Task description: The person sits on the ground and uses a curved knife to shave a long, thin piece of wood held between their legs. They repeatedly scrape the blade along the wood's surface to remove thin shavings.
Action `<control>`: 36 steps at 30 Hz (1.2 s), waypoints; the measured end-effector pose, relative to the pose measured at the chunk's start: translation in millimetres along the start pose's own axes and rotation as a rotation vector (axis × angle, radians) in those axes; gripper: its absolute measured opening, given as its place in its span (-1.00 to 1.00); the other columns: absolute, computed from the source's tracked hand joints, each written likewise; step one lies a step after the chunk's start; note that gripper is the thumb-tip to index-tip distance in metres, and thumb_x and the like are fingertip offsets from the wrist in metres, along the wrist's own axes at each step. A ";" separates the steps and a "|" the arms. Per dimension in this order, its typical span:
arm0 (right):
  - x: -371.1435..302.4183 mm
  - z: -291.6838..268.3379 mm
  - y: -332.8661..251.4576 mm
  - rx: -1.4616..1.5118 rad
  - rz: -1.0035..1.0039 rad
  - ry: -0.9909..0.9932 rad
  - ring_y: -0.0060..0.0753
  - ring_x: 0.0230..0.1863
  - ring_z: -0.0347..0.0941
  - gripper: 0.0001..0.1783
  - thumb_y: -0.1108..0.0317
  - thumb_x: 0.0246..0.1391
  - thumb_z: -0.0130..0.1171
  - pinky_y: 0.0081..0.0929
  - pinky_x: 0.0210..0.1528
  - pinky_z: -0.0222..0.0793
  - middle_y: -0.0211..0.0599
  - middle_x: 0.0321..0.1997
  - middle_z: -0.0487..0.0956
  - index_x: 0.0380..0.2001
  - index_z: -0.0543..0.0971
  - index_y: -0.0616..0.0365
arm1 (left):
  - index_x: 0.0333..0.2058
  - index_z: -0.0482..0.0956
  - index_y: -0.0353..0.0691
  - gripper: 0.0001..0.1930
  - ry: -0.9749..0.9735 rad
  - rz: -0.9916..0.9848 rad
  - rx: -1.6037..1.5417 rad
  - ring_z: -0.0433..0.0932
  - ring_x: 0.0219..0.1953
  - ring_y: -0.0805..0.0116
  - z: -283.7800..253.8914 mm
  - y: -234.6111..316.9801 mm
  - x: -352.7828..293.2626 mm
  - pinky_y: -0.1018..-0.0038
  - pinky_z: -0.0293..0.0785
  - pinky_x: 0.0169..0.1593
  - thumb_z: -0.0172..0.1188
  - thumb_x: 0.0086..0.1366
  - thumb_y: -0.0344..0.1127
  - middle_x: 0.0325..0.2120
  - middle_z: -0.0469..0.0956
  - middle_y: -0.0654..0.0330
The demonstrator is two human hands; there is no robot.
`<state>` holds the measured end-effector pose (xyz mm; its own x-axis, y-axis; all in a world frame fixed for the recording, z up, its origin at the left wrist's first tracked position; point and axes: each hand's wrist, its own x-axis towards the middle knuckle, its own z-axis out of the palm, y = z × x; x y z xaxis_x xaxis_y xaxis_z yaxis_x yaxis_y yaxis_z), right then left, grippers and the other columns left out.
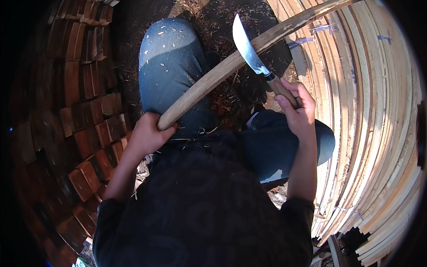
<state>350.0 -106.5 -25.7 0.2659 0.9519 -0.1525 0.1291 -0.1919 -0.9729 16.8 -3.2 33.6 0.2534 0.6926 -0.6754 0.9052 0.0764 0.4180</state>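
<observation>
My left hand is wrapped round the near end of a long wooden pole, close to my left thigh. From there the pole slants away to the upper right, toward stacked planks, and its surface looks partly stripped near the far end. In my right hand is a curved knife, gripped by its wooden handle. The knife's broad, shiny blade points up and to the left, overlapping the pole in this view. Whether blade and wood touch, I cannot tell.
Long pale planks are stacked along the right, some with purple ties. Rows of reddish-brown wood blocks are piled on the left. Shavings lie over the dark ground and on my jeans. My knees are bent on both sides.
</observation>
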 end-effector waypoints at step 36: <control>-19.4 -17.8 1.6 -0.040 0.011 0.123 -0.65 -0.32 0.46 -0.65 0.63 -0.02 0.22 -0.71 -0.26 0.37 -0.34 -0.38 0.55 -0.12 0.45 0.29 | -0.49 0.59 -0.42 -0.62 -0.032 0.012 -0.009 0.57 -0.48 -0.03 -2.4 -4.7 2.2 0.24 0.44 -0.36 0.26 -0.05 -0.11 -0.63 0.49 -0.17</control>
<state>362.0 -129.5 -21.3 0.3826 0.9135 -0.1385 0.1627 -0.2142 -0.9632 12.4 -0.3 31.6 0.2754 0.6702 -0.6892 0.8989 0.0746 0.4317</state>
